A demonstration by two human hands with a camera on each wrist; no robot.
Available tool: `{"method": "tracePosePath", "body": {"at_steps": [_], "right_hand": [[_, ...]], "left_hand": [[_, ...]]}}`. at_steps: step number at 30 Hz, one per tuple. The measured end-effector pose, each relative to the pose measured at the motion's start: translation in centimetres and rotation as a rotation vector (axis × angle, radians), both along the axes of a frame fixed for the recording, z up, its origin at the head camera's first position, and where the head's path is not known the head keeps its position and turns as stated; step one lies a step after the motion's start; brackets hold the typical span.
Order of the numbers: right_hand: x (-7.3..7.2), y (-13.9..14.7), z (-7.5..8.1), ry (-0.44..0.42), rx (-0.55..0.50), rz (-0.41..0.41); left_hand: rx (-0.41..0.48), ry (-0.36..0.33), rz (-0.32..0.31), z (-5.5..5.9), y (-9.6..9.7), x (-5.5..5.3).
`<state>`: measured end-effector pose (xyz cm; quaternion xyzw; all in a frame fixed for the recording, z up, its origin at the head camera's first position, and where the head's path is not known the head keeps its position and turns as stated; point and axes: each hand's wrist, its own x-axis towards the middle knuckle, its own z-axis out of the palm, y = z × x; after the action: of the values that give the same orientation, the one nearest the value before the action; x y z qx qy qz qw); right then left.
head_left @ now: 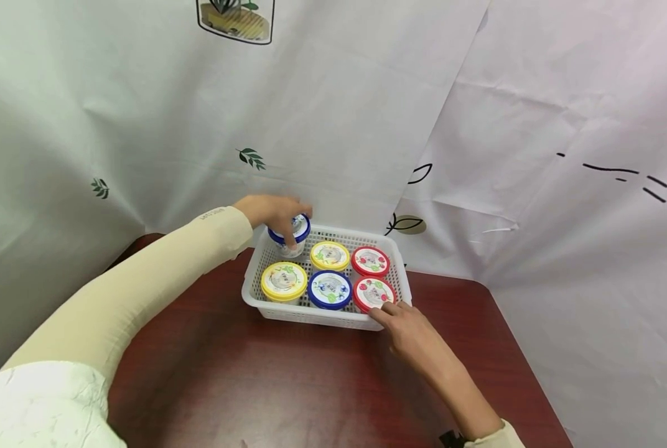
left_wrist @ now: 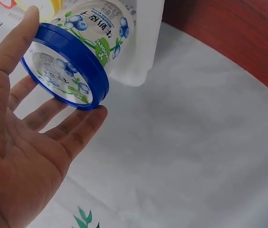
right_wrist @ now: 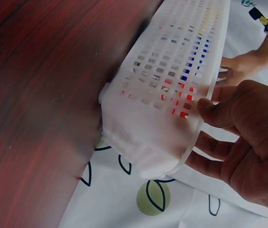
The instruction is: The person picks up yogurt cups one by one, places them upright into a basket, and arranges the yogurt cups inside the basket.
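My left hand (head_left: 279, 216) holds a white tub with a blue lid (left_wrist: 72, 66) by the lid, thumb on one side and fingers spread along the other. Blueberries are printed on this tub, which sits higher than its neighbours over the back left corner of a white perforated basket (head_left: 318, 317). At the basket's front right corner, my right hand (head_left: 409, 330) grips the rim. Its thumb presses the outer wall in the right wrist view (right_wrist: 215, 111). Right by those fingers is a red-lidded tub (head_left: 374, 292).
Inside the basket stand two yellow-lidded tubs (head_left: 284, 280), another blue-lidded tub (head_left: 330, 290) and a second red-lidded tub (head_left: 370, 261). The basket rests on a dark red wooden table (head_left: 289, 379), close to a white patterned cloth (head_left: 333, 124) hanging behind.
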<state>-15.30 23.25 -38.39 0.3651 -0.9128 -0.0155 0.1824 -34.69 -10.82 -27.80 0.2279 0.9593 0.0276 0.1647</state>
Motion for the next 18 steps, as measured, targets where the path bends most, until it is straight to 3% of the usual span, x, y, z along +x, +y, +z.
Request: {"method": "tracePosePath", "body": {"at_steps": [11, 18], "right_hand": [[0.1, 0.0, 0.0, -0.01, -0.006, -0.011], [0.1, -0.1, 0.2, -0.022, -0.002, -0.029]], "left_hand": [[-0.008, -0.025, -0.006, -1.9, 0.3, -0.3], [-0.032, -0.047, 0.023, -2.8, 0.3, -0.8]]}}
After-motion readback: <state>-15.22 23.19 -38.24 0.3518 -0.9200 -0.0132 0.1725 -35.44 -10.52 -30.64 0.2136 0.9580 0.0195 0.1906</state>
